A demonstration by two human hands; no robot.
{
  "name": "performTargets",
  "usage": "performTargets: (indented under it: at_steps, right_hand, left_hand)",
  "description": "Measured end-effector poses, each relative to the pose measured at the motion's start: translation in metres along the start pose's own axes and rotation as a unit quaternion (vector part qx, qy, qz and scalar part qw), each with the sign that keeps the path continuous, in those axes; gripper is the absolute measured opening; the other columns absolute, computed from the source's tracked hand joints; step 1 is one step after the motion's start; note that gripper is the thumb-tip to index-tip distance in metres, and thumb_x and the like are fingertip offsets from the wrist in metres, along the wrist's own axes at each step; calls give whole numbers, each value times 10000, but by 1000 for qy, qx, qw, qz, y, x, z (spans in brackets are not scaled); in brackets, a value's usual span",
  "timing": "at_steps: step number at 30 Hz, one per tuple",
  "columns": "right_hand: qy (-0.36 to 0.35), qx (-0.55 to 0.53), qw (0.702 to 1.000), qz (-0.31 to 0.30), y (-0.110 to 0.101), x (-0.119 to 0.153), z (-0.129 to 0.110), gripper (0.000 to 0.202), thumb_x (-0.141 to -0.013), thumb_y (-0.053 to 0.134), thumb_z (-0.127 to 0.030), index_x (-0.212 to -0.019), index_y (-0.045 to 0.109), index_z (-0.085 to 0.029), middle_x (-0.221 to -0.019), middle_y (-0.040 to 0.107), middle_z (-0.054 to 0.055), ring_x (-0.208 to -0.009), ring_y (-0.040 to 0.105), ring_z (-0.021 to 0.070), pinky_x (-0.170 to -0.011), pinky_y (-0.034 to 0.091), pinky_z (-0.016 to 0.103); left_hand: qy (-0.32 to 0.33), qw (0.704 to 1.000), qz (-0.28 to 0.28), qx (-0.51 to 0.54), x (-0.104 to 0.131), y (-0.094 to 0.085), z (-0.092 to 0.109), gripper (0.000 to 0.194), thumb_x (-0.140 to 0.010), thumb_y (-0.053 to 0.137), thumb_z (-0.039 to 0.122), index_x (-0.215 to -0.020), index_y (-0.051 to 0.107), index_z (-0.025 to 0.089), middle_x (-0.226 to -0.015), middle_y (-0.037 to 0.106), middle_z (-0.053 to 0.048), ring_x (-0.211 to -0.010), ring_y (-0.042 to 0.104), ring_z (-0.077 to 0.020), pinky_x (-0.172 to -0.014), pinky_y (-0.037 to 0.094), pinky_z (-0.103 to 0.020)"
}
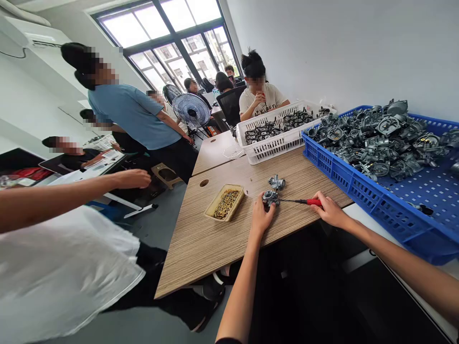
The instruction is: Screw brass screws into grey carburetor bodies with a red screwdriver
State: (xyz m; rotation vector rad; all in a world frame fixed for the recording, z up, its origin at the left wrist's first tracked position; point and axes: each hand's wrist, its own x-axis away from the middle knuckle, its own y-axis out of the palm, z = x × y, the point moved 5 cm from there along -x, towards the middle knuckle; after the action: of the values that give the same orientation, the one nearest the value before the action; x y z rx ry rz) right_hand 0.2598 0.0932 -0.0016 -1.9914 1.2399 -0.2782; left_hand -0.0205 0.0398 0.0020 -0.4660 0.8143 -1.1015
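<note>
My left hand [263, 214] is wrapped round a small metal carburetor body [269, 197] and holds it down on the wooden table. A screwdriver [312, 202] with a red handle and dark shaft is gripped in my right hand [329, 209]. Its shaft lies almost level, and the tip meets the right side of the held carburetor; the exact contact point is too small to make out. Just behind it, a second carburetor body [277, 182] rests on the table. To the left sits a shallow cream tray [212, 217] full of small brass-coloured parts.
A blue crate [362, 184] heaped with metal carburetor bodies stands to the right. Behind the table's middle is a white basket [272, 152] of dark parts, with a co-worker [256, 91] seated beyond it. A person in white [64, 267] stands close on the left, arm outstretched.
</note>
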Motion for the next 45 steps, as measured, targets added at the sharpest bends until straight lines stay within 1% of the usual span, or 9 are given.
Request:
performTargets:
  at_steps: [4,10,18,26,31,34,38,41,45]
  right_hand:
    - [8,1,1000,-5,1,0,2,203,-1012,458,-449,-961,472,-254,-792,625,19,-740,584,225,-702,394,320]
    - [14,17,1000,-10,-3,0,-4,219,-1013,446,-452,-949,497,-249,-767,635,18,-715,582,219,-673,381,311]
    - [-7,23,1000,6,-7,1,-11,171,-946,518,-379,-1046,479,-247,-956,685,60,-829,631,240,-762,443,337]
    - [10,16,1000,-2,-5,1,-8,198,-1001,446,-437,-957,497,-251,-789,649,25,-707,581,221,-681,387,315]
    - [14,17,1000,-6,-4,0,-7,228,-1013,427,-454,-927,499,-255,-730,616,12,-696,580,221,-670,371,307]
    - [12,25,1000,-5,-5,1,-9,222,-1009,428,-450,-947,512,-254,-751,637,21,-699,583,223,-676,382,314]
    - [1,28,1000,1,-7,1,-12,193,-967,500,-432,-1034,519,-251,-873,687,48,-777,615,237,-738,432,338]
    - [-2,26,1000,4,-7,2,-11,176,-941,527,-394,-1040,496,-252,-941,692,57,-826,625,244,-769,447,345]
    - [5,32,999,-3,-4,2,-7,144,-965,497,-397,-996,490,-256,-887,681,47,-802,613,243,-746,427,335]
  left_hand:
    - [-3,1000,0,-3,0,0,0,508,-921,589,349,-1396,479,206,-1083,680,-84,-963,589,-227,-916,476,-364]
    - [-9,1000,-7,6,0,0,0,515,-917,594,332,-1402,474,209,-1082,678,-85,-970,596,-230,-914,486,-366]
    - [-3,1000,-1,2,0,1,-1,529,-924,588,341,-1419,471,198,-1130,674,-103,-1001,592,-238,-934,485,-375]
    - [3,1000,2,2,1,0,1,530,-930,588,345,-1420,465,188,-1141,672,-109,-974,591,-234,-929,487,-379]
    - [-2,1000,0,-5,1,0,1,521,-930,587,349,-1412,469,193,-1124,678,-101,-975,596,-237,-916,491,-378]
    - [-6,1000,-1,-7,1,1,-1,524,-928,589,352,-1414,470,197,-1105,681,-96,-978,597,-241,-924,491,-384]
    - [-3,1000,-1,-7,0,1,-2,525,-924,590,339,-1418,468,208,-1151,675,-99,-1015,599,-244,-951,484,-386]
    - [-4,1000,0,-8,0,1,-2,531,-923,592,345,-1420,466,207,-1115,680,-92,-996,603,-243,-943,484,-385]
    - [-3,1000,1,-7,1,1,-2,534,-924,590,353,-1420,465,199,-1087,685,-94,-988,602,-245,-937,483,-388]
